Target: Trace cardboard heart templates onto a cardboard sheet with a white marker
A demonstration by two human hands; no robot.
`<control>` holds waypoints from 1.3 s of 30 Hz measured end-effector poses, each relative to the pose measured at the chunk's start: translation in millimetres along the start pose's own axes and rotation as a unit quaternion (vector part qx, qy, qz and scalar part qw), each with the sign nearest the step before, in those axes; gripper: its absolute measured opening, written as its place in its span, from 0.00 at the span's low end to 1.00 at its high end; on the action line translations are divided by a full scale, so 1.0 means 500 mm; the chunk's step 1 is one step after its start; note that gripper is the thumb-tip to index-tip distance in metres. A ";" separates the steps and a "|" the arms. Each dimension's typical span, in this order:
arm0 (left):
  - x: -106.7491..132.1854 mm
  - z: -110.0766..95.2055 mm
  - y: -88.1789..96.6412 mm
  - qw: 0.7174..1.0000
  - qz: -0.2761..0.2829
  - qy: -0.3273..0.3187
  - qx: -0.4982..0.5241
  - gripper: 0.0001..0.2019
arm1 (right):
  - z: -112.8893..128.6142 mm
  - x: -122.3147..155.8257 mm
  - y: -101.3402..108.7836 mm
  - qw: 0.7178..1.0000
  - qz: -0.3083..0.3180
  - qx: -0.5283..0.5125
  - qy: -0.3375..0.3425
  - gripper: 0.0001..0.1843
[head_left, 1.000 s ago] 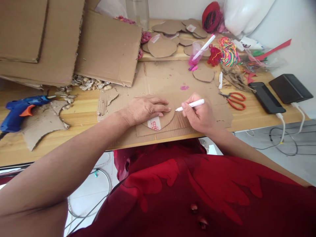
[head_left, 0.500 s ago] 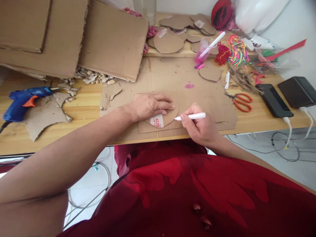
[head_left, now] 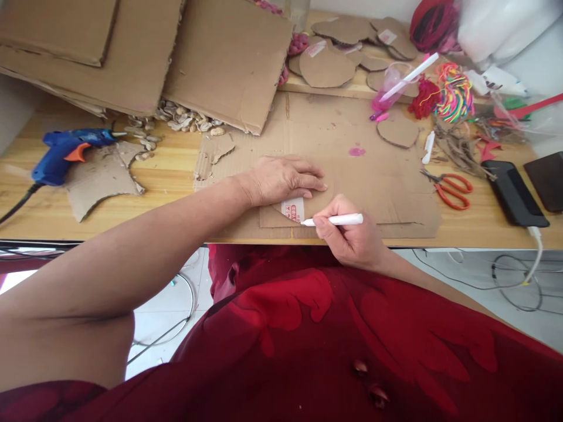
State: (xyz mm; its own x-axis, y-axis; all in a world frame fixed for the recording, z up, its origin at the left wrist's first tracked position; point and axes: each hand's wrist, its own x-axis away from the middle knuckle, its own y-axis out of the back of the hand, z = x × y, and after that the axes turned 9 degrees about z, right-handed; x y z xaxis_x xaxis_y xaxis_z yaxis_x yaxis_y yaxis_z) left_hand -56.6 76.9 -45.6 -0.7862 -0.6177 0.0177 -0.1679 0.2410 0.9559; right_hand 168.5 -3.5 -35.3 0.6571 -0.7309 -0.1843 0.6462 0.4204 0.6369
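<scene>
My left hand (head_left: 284, 177) lies flat, fingers stretched out, pressing a round cardboard cut-out (head_left: 298, 209) with a red-printed white label onto a large flat cardboard sheet (head_left: 352, 176). My right hand (head_left: 349, 237) is closed round a white pen (head_left: 336, 220). The pen's tip touches the sheet at the cut-out's near edge, beside the label. Most of the cut-out is hidden under my left hand.
A blue glue gun (head_left: 65, 153) lies at the left on a cardboard scrap. Big cardboard panels (head_left: 229, 58) and shells (head_left: 185, 122) sit behind. Red scissors (head_left: 448, 189), a phone (head_left: 512, 196), coloured yarn (head_left: 453, 94), a plastic cup (head_left: 387, 88) and more cardboard rounds (head_left: 328, 67) stand at the right and back.
My right hand has carried the pen tip from the cut-out's right edge round to its near edge. The left hand stays pressed on the cut-out. The camera has shifted left.
</scene>
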 end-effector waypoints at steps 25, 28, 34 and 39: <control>-0.002 0.006 -0.006 1.000 -0.017 -0.013 0.010 0.17 | 0.008 -0.012 0.016 0.994 0.054 0.085 0.034 0.08; -0.001 0.003 -0.004 1.000 -0.014 -0.007 0.011 0.17 | 0.006 -0.012 0.025 0.994 0.050 0.101 0.014 0.08; -0.001 0.002 -0.003 1.000 -0.012 -0.006 0.012 0.16 | 0.008 -0.012 0.025 0.992 0.063 0.102 0.033 0.08; -0.001 0.006 -0.005 1.000 -0.016 -0.020 0.001 0.17 | 0.003 -0.011 0.036 0.991 0.051 0.123 0.012 0.08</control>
State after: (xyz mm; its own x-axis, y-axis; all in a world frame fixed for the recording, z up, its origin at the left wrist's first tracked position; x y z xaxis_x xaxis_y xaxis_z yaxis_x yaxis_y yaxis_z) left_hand -57.7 79.0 -49.0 -0.8038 -0.5944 -0.0249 -0.1951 0.2238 0.9549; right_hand 176.1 7.3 -21.8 0.7252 -0.6768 -0.1262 0.4637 0.3447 0.8162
